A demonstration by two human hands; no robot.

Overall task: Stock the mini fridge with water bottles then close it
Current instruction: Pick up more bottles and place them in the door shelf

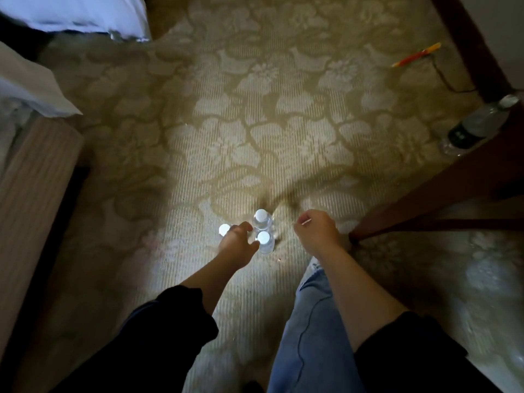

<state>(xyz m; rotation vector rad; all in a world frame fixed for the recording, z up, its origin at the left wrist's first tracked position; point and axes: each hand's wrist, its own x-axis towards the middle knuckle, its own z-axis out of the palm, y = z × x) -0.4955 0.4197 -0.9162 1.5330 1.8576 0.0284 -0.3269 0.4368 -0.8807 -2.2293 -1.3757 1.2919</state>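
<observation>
We find three clear plastic white-capped water bottles (262,222) standing bunched on the beige floral carpet (283,143), left hand (236,241) among them at their 8 o'clock, grip undeterminable, right hand (314,231) clenched empty at 3 o'clock; we judge a crowded grab could topple neighbours.

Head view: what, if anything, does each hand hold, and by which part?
Left hand sits among the water bottles; whether it grips one cannot be told. Right hand is curled, apparently holding nothing.
</observation>
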